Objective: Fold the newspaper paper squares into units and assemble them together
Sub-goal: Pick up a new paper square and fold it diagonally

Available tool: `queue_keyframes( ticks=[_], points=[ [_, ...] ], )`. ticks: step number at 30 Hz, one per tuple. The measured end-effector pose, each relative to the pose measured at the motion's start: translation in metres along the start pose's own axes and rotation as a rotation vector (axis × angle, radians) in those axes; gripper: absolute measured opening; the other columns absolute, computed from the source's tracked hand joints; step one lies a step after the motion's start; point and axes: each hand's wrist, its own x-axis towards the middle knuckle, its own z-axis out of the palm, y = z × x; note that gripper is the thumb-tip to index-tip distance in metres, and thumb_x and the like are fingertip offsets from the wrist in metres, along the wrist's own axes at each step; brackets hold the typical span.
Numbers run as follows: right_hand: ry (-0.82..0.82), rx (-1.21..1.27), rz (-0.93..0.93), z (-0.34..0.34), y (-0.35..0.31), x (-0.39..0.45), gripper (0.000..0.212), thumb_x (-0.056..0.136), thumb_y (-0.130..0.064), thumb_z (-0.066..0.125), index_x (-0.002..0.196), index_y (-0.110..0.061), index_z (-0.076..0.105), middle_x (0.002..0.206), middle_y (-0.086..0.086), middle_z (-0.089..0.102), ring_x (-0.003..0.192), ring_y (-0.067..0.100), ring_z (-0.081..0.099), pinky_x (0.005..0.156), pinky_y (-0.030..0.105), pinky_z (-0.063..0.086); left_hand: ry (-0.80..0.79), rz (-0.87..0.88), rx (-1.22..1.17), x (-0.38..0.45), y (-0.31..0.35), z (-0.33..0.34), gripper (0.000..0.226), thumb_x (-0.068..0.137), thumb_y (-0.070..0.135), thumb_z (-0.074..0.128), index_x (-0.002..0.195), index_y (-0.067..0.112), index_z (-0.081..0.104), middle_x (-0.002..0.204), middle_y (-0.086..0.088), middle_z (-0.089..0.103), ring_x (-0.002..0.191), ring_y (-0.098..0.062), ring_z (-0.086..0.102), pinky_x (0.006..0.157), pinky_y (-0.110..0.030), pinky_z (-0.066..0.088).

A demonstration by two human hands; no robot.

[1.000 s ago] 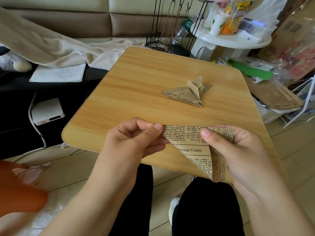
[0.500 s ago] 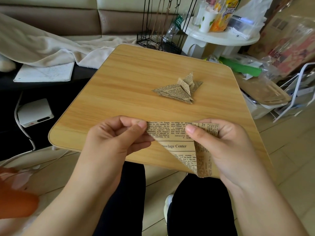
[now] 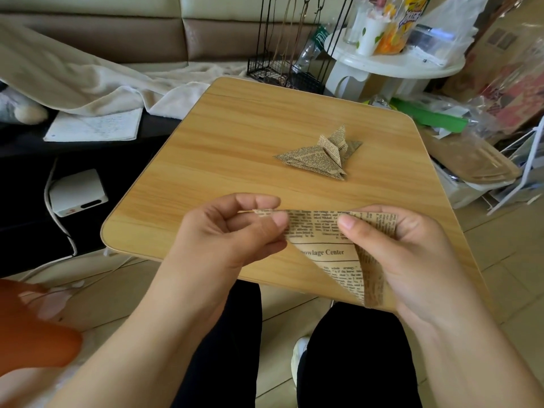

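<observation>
A newspaper-print paper square point(image 3: 326, 245), folded into a downward-pointing triangle, is held above the near edge of the wooden table point(image 3: 241, 148). My left hand point(image 3: 232, 231) pinches its top left corner between thumb and fingers. My right hand point(image 3: 394, 251) grips the right side, thumb on the front near the top edge, with the right flap curling up against the palm. Several folded newspaper units point(image 3: 321, 154) lie stacked together on the table's middle right, apart from both hands.
A black wire rack point(image 3: 291, 60) stands beyond the table's far edge, next to a white round side table point(image 3: 394, 66) loaded with bottles and bags. A sofa with a beige blanket point(image 3: 88, 81) is at the left. A white box point(image 3: 78, 192) sits below. Clutter fills the right side.
My left hand's pinch has shifted outward, so the paper's top left corner now sticks out past the fingers. The view has shifted slightly. The folded units have not moved.
</observation>
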Motion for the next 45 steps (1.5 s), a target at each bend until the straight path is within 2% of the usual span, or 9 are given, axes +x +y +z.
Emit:
queue_keyframes(
  ticks=[11, 17, 25, 31, 36, 39, 41, 43, 45],
  points=[
    [0.01, 0.074, -0.038, -0.002, 0.003, -0.001, 0.033, 0.053, -0.039, 0.077, 0.076, -0.015, 0.076, 0.077, 0.01, 0.074, 0.07, 0.019, 0.071, 0.057, 0.022, 0.054, 0.046, -0.001, -0.013, -0.002, 0.008, 0.001, 0.012, 0.054, 0.021, 0.07, 0.059, 0.01, 0.07, 0.066, -0.011, 0.071, 0.058, -0.016, 0.069, 0.056, -0.024, 0.056],
    [0.001, 0.084, -0.009, 0.001, 0.004, 0.002, 0.015, 0.06, -0.027, 0.071, 0.068, -0.017, 0.076, 0.072, 0.008, 0.074, 0.066, 0.016, 0.07, 0.058, 0.021, 0.054, 0.062, -0.016, -0.041, -0.001, 0.004, -0.003, 0.015, 0.061, 0.021, 0.067, 0.064, 0.007, 0.063, 0.066, -0.013, 0.069, 0.058, -0.019, 0.069, 0.055, -0.025, 0.056],
    [-0.065, -0.107, 0.049, -0.006, 0.008, 0.013, 0.023, 0.057, -0.035, 0.072, 0.07, -0.017, 0.076, 0.074, 0.011, 0.073, 0.068, 0.021, 0.069, 0.072, 0.039, 0.055, -0.036, -0.063, 0.171, 0.01, -0.001, -0.011, 0.021, 0.06, 0.018, 0.069, 0.078, 0.009, 0.064, 0.067, -0.008, 0.07, 0.06, -0.015, 0.067, 0.068, -0.028, 0.058],
    [-0.08, -0.192, 0.112, -0.005, 0.016, 0.027, 0.029, 0.062, -0.037, 0.075, 0.078, -0.012, 0.075, 0.08, 0.009, 0.075, 0.079, 0.027, 0.072, 0.083, 0.054, 0.055, -0.019, 0.079, 0.323, 0.025, -0.013, -0.01, 0.01, 0.071, 0.001, 0.072, 0.075, 0.007, 0.065, 0.059, -0.004, 0.066, 0.053, -0.012, 0.059, 0.057, -0.019, 0.052],
    [-0.011, -0.211, 0.213, -0.006, 0.033, 0.044, 0.012, 0.075, -0.022, 0.077, 0.074, -0.011, 0.073, 0.078, 0.009, 0.075, 0.078, 0.029, 0.072, 0.082, 0.056, 0.055, 0.068, 0.128, 0.369, 0.031, -0.034, -0.007, 0.017, 0.077, -0.004, 0.071, 0.076, 0.012, 0.064, 0.057, 0.0, 0.064, 0.051, -0.008, 0.058, 0.055, -0.016, 0.048],
    [-0.06, -0.382, 0.227, -0.006, 0.046, 0.06, 0.024, 0.074, -0.031, 0.079, 0.079, -0.009, 0.072, 0.08, 0.01, 0.075, 0.08, 0.033, 0.072, 0.08, 0.058, 0.054, 0.102, 0.129, 0.546, 0.035, -0.053, -0.011, 0.022, 0.079, 0.002, 0.071, 0.076, 0.022, 0.064, 0.058, 0.004, 0.062, 0.053, -0.008, 0.057, 0.059, -0.025, 0.047],
    [-0.125, -0.541, 0.221, -0.003, 0.051, 0.072, 0.036, 0.067, -0.044, 0.077, 0.082, -0.012, 0.071, 0.079, 0.011, 0.074, 0.079, 0.034, 0.071, 0.079, 0.056, 0.055, 0.089, 0.17, 0.763, 0.038, -0.063, -0.012, 0.02, 0.079, 0.007, 0.069, 0.075, 0.026, 0.063, 0.057, 0.008, 0.06, 0.052, -0.004, 0.052, 0.057, -0.018, 0.042],
    [-0.179, -0.705, 0.217, 0.0, 0.056, 0.084, 0.033, 0.07, -0.044, 0.076, 0.081, -0.014, 0.07, 0.081, 0.01, 0.074, 0.078, 0.031, 0.069, 0.073, 0.043, 0.055, 0.063, 0.212, 0.968, 0.041, -0.07, -0.009, 0.02, 0.078, 0.009, 0.065, 0.075, 0.028, 0.061, 0.057, 0.009, 0.057, 0.06, -0.005, 0.053, 0.057, -0.014, 0.037],
    [-0.221, -0.852, 0.204, 0.004, 0.057, 0.094, 0.021, 0.077, -0.039, 0.075, 0.081, -0.019, 0.07, 0.078, 0.0, 0.071, 0.071, 0.02, 0.066, 0.061, 0.029, 0.048, 0.044, 0.26, 1.153, 0.045, -0.076, -0.008, 0.02, 0.076, 0.009, 0.064, 0.081, 0.028, 0.065, 0.059, 0.015, 0.052, 0.071, -0.009, 0.053, 0.068, -0.025, 0.034]
  ],
)
